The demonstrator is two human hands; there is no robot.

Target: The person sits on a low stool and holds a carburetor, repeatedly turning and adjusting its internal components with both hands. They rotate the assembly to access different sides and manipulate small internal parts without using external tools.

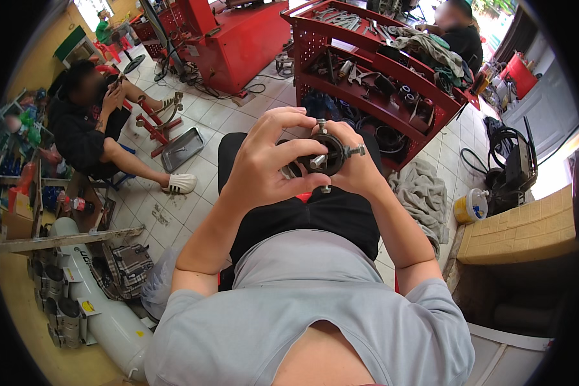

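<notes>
Above my lap, both hands hold a dark, ring-shaped metal part (336, 156) with several bolts sticking out around its rim. One bolt (356, 152) points right, another (321, 123) points up, and a third shows at the bottom. My left hand (260, 157) grips the ring's left side, fingers curled over its front and thumb below. My right hand (359, 172) is wrapped round the right side from behind; the ring hides part of its fingers. A shiny metal piece (318, 161) lies across the ring's opening, by my left fingertips.
Ahead stands a red tool cart (367, 106) with wrenches and loose parts. A seated person (87, 122) is at left, near a red stand (157, 125) and a grey metal tray (183, 149). A grey cloth (421, 196) and a white bucket (471, 206) are on the floor at right.
</notes>
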